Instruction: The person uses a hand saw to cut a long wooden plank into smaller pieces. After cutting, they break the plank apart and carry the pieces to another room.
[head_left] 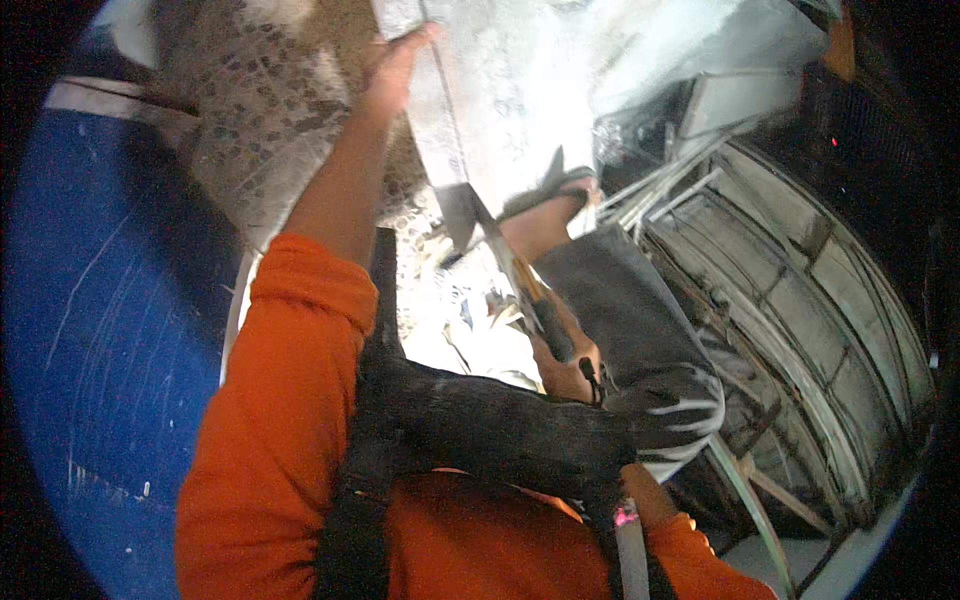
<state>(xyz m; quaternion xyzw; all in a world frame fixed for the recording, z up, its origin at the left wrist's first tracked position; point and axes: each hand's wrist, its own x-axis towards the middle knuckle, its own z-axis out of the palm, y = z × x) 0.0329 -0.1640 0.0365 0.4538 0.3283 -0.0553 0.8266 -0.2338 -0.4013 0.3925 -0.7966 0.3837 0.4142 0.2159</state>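
My left hand (395,75) grips the left edge of a pale flat sheet (520,90) at the top, one digit stretched over its surface. A dark straight line runs along the sheet near that edge. Lower down, my right hand (570,368) is closed round the handles of what look like tin snips (535,290). They reach up to the sheet's near end, where a grey corner piece (460,215) angles downward. Glare hides part of the jaws. My sandalled foot (545,222) is on the sheet's near edge, right of the tool.
On the left stands a scratched blue panel (120,330). Patterned flooring (265,120) shows beside the sheet. Brightly lit scraps (480,325) lie below the snips. To the right are a curved ribbed metal frame (780,290) and loose thin bars (680,185).
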